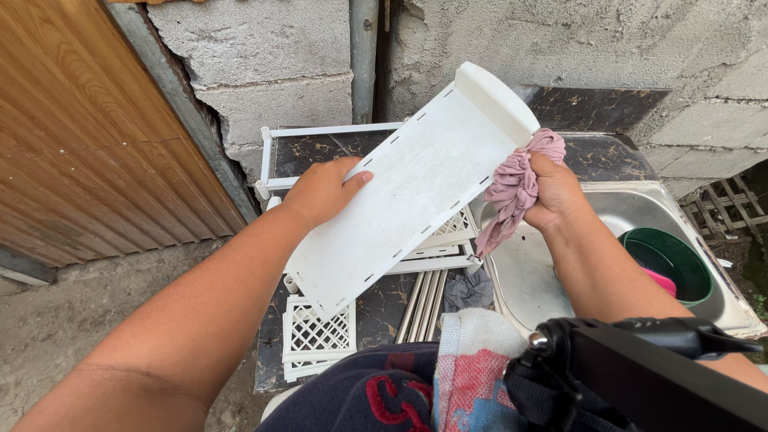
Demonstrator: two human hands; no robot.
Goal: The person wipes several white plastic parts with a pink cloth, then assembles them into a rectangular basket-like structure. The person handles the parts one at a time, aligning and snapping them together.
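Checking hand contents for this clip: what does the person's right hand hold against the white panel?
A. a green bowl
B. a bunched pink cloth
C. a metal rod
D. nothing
B: the right hand grips a bunched pink cloth pressed to the edge of the white panel.

A plain white plastic shelf panel (408, 188) with dark slots along its edges, beside a faded pink rag (516, 188). White lattice panels (318, 332) lie on a black bench (592, 108) veined in gold; a green bowl (670, 262) sits in the steel-grey sink (632, 204), against grey block wall (264, 48) and brown wood-grain door (80, 136).
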